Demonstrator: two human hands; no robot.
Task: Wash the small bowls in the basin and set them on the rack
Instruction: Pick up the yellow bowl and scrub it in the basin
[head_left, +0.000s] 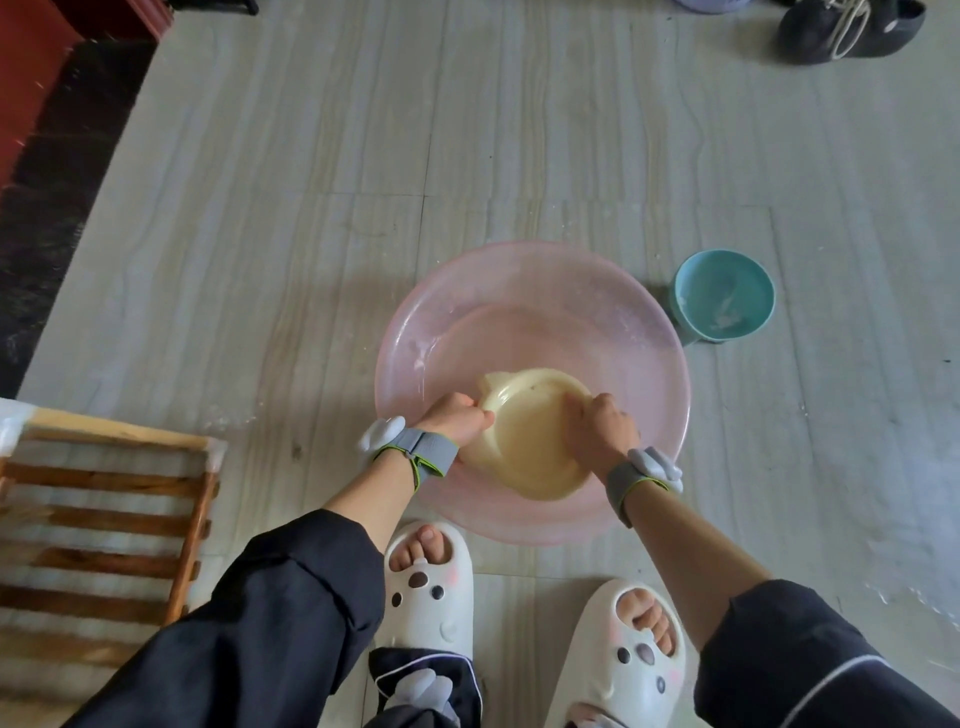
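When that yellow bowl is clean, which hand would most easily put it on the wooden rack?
Probably the left hand: it grips the yellow bowl at its rim, and the wooden rack lies on the floor on that side. The right hand would have to reach across the body.

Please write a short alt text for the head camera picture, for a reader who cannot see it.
Seen from above, a person's left hand and right hand grip a pale yellow bowl inside a pink basin on a tiled floor. A teal bowl stands on the floor right of the basin, and a wooden rack lies to the left.
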